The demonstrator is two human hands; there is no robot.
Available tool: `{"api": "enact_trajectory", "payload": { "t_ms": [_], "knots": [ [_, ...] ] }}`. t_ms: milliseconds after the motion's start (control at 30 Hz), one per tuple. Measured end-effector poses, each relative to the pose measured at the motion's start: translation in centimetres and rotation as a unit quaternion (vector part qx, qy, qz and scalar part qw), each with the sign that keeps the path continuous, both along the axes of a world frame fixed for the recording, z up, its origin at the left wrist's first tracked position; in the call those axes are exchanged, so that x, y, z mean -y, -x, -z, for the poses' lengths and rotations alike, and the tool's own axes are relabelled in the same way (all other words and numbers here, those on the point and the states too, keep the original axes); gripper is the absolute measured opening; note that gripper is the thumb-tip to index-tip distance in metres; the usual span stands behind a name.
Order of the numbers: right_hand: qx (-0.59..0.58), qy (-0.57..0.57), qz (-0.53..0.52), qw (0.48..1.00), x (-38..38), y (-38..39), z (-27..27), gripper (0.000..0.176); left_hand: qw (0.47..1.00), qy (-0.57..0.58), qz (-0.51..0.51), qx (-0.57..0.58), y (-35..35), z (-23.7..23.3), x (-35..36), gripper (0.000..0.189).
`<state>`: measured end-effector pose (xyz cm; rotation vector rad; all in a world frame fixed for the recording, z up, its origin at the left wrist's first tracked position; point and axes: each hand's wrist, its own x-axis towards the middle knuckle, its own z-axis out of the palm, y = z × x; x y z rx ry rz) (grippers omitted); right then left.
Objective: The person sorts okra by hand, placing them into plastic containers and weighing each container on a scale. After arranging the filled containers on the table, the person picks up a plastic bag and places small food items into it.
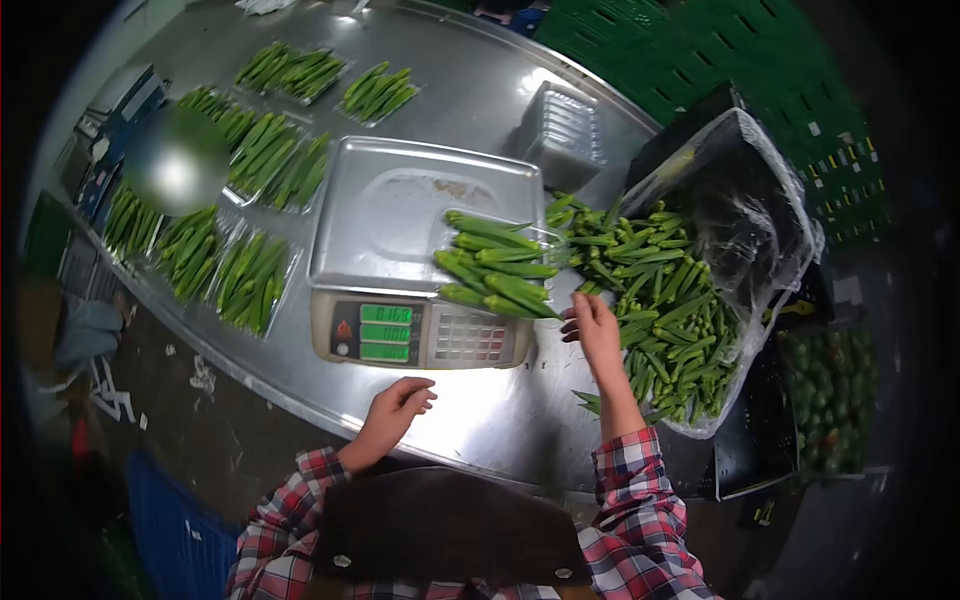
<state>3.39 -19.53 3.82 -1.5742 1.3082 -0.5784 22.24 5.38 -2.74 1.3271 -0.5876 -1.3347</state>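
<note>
Head camera looks down on a round stainless-steel table [480, 95] where a grey electronic scale with a steel pan [400, 215] stands in front of the person. On the right half of the pan lies a clear plastic tray heaped with green okra pods [497, 265], and the scale's green display [386, 330] is lit, though its figures are too small to trust.

The right hand [592, 325] is at the tray's near right corner, fingers curled against the pod tips. Whether they pinch a pod or only touch cannot be told. The left hand [397, 405] rests on the table just in front of the scale, fingers loosely bent and holding nothing.

As for progress, many filled clear trays of okra [250, 280] already lie in rows to the left of and behind the scale. A large loose heap of okra [660, 300] spills from a plastic-lined black crate [745, 170] at the right, and a stack of empty clear trays [562, 130] waits behind, so plenty seems left to pack.
</note>
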Motion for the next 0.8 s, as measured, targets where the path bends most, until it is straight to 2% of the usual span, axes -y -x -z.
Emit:
{"api": "enact_trajectory", "payload": {
  "t_ms": [33,100,167,300,367,400,467,500,567,667,767,800],
  "knots": [
    [-0.008,0.004,0.01,1.0,-0.2,-0.2,-0.4,0.033,1.0,0.001,0.012,0.013,-0.1,-0.2,0.1,0.025],
    [-0.078,0.154,0.028,0.985,0.0,0.9,-0.1,0.036,0.999,0.004,0.017,0.027,0.2,-0.3,-0.4,0.024],
    [-0.057,0.136,0.068,0.987,0.2,2.3,0.4,0.037,1.0,-0.012,0.011,0.024,0.5,-0.2,-1.7,0.024],
    [0.091,-0.025,0.01,0.995,-0.3,2.3,0.6,0.039,0.996,-0.083,-0.006,-0.021,2.2,2.2,-4.1,0.024],
    [0.149,-0.078,-0.027,0.985,-0.7,0.6,0.6,0.039,0.997,-0.081,0.0,0.003,3.0,1.8,-4.4,0.027],
    [0.128,-0.068,-0.045,0.988,-0.5,0.1,1.1,0.037,0.996,-0.084,-0.005,-0.001,3.2,2.0,-4.3,0.027],
    [0.094,0.036,-0.067,0.993,0.8,0.1,4.7,0.031,0.995,-0.093,-0.01,0.017,3.3,2.1,-4.5,0.029],
    [0.103,-0.032,-0.042,0.993,1.0,-0.4,4.6,0.029,0.995,-0.098,-0.004,0.033,3.1,2.0,-4.1,0.03],
    [0.15,-0.083,-0.008,0.985,0.1,-1.5,3.1,0.026,0.985,-0.038,0.02,0.166,2.6,-1.7,-3.6,0.03],
    [0.181,-0.024,-0.027,0.983,-0.6,-1.2,3.4,0.02,0.986,0.05,0.004,0.158,1.6,-0.2,-3.1,0.03],
    [0.211,-0.046,-0.013,0.976,-2.1,-1.7,1.0,0.018,0.99,0.063,-0.074,0.098,-0.5,-0.9,-2.0,0.03],
    [0.219,-0.059,-0.008,0.974,-2.5,-2.0,0.3,0.018,0.991,0.045,-0.062,0.109,-1.8,-1.6,-1.6,0.038]
  ]
}}
